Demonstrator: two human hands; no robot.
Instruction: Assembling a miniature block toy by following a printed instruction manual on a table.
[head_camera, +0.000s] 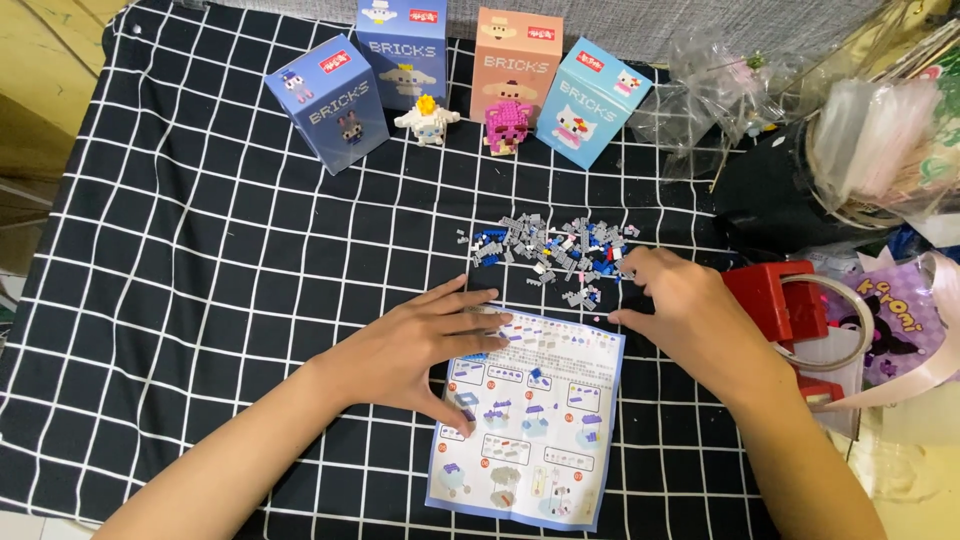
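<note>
A black cloth with a white grid (200, 250) covered the table. At its far edge stood four small cartons (340, 100), with a white brick figure (427, 120) and a pink brick figure (503, 128) before them. A red tape dispenser (775, 300) lay right of the cloth. The instruction sheet (525, 420) lay near the front. The left hand (420, 350) rested flat on the sheet's upper left corner, its grip open and holding nothing. The right hand (680, 310) reached the loose pile of tiny grey and blue bricks (555, 250) just beyond the sheet; whether its fingertips pinched a brick I cannot tell.
</note>
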